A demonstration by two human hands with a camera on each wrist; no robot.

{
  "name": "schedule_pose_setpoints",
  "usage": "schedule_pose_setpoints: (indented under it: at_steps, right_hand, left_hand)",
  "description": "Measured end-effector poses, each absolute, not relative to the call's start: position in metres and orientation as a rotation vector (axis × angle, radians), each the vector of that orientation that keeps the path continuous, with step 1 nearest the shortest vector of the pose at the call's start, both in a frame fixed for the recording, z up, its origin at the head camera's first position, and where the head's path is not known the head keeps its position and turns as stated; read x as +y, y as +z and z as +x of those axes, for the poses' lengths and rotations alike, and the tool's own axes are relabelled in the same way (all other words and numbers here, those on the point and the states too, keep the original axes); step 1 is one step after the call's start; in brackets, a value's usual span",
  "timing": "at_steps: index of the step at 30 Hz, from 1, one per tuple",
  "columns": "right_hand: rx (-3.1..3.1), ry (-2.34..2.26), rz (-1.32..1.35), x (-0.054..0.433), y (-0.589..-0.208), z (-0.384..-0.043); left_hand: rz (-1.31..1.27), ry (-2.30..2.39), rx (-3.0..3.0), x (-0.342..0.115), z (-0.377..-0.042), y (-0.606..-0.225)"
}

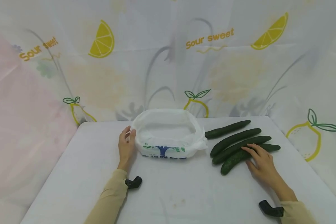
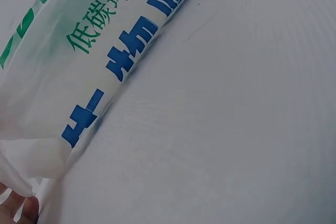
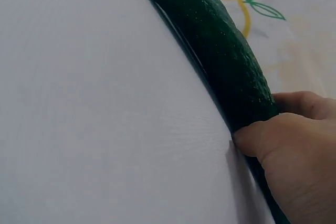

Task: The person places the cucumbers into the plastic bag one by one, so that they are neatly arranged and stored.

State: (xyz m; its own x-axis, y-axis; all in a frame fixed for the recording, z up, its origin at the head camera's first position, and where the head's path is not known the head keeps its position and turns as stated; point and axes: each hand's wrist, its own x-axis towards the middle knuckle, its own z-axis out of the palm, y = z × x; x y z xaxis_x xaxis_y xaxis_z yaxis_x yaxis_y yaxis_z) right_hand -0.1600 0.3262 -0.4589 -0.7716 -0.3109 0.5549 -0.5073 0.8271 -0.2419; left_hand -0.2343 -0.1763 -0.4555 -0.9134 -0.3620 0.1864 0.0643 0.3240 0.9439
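A white plastic bag [image 1: 163, 152] with a blue-and-green tree print stands with its wide mouth open upward. My left hand [image 1: 127, 144] is at its left side, fingers bent, thumb against the plastic; in the left wrist view, fingertips [image 2: 29, 211] meet a fold of the bag [image 2: 37, 156]. To the right of the bag, several dark green cucumbers lie slanted side by side. My right hand [image 1: 261, 163] grips the nearest cucumber [image 1: 232, 161]. The right wrist view shows the thumb on the near side of this cucumber [image 3: 210, 40] and fingers over its far side.
The farthest cucumber [image 1: 229, 128] reaches close to the bag's right side, and two more cucumbers [image 1: 235, 141] lie between it and the gripped one. A white cloth covers the table [image 1: 179, 193]. A lemon-printed curtain [image 1: 162, 62] hangs behind the table's back edge.
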Motion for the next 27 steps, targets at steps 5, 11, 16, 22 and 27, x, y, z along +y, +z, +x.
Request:
schedule_pose_setpoints:
  at_steps: [5, 11, 16, 22, 27]
  right_hand:
    - [-2.47, 0.583, 0.579, 0.324, -0.468, -0.159]
    - [-2.449, 0.575, 0.583, 0.325, -0.47, -0.161]
    - [-2.436, 0.534, 0.597, 0.326, -0.47, -0.161]
    - [-2.377, 0.465, 0.624, 0.328, -0.469, -0.164]
    - [-2.384, 0.433, 0.61, 0.328, -0.465, -0.162]
  left_hand:
    - [0.268, -1.526, -2.264, -0.174, -0.238, -0.457]
    - [0.222, -1.424, -2.322, -0.174, -0.236, -0.46]
    - [0.213, -1.419, -2.298, -0.175, -0.234, -0.464]
    - [0.213, -1.39, -2.259, -0.174, -0.234, -0.466]
    - [0.205, -1.382, -2.247, -0.173, -0.236, -0.466]
